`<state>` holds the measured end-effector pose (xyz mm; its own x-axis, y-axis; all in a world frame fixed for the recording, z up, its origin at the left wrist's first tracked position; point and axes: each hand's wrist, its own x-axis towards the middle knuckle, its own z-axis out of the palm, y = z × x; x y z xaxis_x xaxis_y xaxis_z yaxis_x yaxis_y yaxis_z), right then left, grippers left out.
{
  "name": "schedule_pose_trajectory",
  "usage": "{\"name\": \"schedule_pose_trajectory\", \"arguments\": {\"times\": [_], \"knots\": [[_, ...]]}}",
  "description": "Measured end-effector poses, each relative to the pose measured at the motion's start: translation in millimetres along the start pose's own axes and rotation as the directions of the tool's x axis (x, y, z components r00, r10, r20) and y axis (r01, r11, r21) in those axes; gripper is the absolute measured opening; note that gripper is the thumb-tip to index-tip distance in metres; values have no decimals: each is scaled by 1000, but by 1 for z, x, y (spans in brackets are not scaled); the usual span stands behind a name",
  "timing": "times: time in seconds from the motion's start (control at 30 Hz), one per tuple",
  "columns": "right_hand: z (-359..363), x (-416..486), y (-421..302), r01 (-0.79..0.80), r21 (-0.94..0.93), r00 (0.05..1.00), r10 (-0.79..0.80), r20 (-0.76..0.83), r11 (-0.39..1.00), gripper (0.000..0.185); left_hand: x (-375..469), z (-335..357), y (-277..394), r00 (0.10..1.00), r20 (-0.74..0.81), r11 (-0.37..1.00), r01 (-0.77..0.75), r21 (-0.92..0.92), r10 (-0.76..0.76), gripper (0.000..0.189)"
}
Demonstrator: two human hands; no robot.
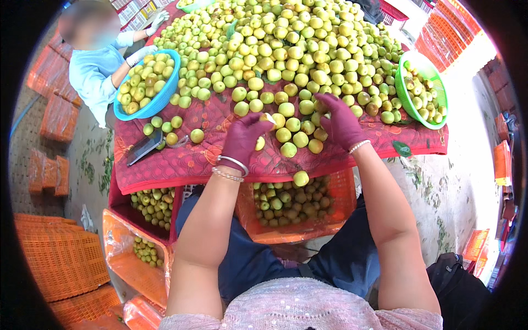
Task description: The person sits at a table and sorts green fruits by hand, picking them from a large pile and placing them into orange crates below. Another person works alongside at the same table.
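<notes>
A large heap of green-yellow fruit (288,53), like jujubes, covers a red patterned quilted cloth (198,161). My left hand (246,138), in a maroon glove, holds a fruit (267,119) with a pale patch between thumb and fingers; another fruit (260,143) shows just under the hand. My right hand (340,121), gloved alike, reaches over the near side of the heap with its fingers spread beside several fruits; whether it grips one is unclear. Between the hands lie loose fruits (288,149). One fruit (301,178) rests at the cloth's front edge, above an orange crate (297,235) of fruit.
A blue basket (175,78) of fruit stands left, with a co-worker's gloved hand (141,55) at its rim. A green basket (443,99) of fruit stands right. A phone (145,147) lies front left. Fruit crates (136,268) stand below left; stacked orange crates (62,255) are farther left.
</notes>
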<state>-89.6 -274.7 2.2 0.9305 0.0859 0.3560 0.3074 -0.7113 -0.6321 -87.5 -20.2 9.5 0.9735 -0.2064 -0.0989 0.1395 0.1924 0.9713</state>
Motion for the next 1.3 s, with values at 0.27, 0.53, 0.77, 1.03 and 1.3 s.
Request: {"name": "schedule_pose_trajectory", "arguments": {"times": [0.27,0.53,0.77,1.03,1.3], "knots": [[-9,8,13,-303,432,949,229,216,849,55,18,18,-42,961,237,837,-244,489,142,46],[-36,-3,-17,-459,744,888,255,382,486,59,16,24,-50,951,264,774,-288,564,162,49],[-40,-8,-19,-436,762,900,217,379,478,55,5,24,-31,938,339,718,-289,634,78,46],[-45,-9,3,-535,732,811,500,305,422,51,-4,4,-7,992,125,937,-64,343,22,35],[-48,-13,-3,-677,593,722,549,421,435,43,6,-13,-7,995,-96,981,-9,195,28,29]]}}
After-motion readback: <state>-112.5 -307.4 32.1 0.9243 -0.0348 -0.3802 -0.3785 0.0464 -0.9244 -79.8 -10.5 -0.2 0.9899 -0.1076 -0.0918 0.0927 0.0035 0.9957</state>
